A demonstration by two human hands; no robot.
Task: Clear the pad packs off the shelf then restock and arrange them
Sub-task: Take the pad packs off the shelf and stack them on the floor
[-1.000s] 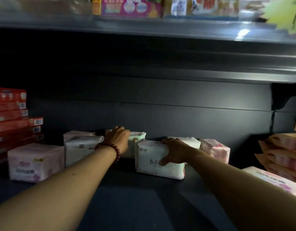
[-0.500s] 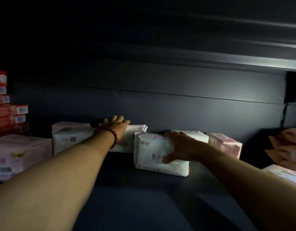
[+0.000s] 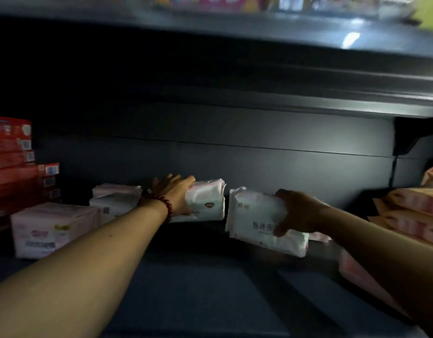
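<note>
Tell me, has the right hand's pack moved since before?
Yes. The pack in the right hand shifted rightward, now tilted and covering most of the pink pack behind it.

The dark shelf (image 3: pixel 198 289) floor in the lower middle of the frame lies open. Red boxes (image 3: pixel 13 167) and pink packs (image 3: pixel 47 228) crowd the left edge; orange packs (image 3: pixel 415 215) block the right.

Dark shelf (image 3: pixel 210 289): left hand (image 3: pixel 174 193) grips white pad pack (image 3: pixel 207 202); right hand (image 3: pixel 298 212) grips second pack (image 3: pixel 254 220); red boxes (image 3: pixel 13 167) far left; pink pack (image 3: pixel 45 228) near left.
</note>
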